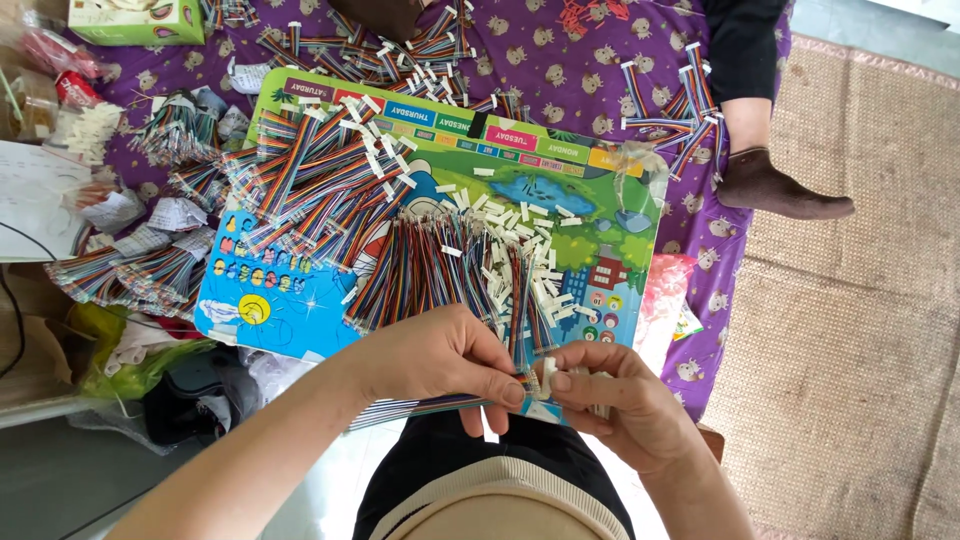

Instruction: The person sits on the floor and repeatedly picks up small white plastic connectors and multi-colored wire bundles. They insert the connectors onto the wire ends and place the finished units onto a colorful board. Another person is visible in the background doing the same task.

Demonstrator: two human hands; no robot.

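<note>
We are observing the left hand (440,355) pinching the end of a rainbow ribbon cable (420,406), thumb and fingers pressed together on it, the cable trailing leftward under the wrist. The right hand (615,395) is closing its grip on a small white connector (547,377), held right against the cable's end, just above the person's lap. Directly beyond the hands, a heap of finished cables (440,265) with white plugs is lying on a colourful illustrated board (290,310). The board is resting on a purple patterned cloth (580,70). More cable bundles (675,110) are lying beside another person's socked foot (775,188).
</note>
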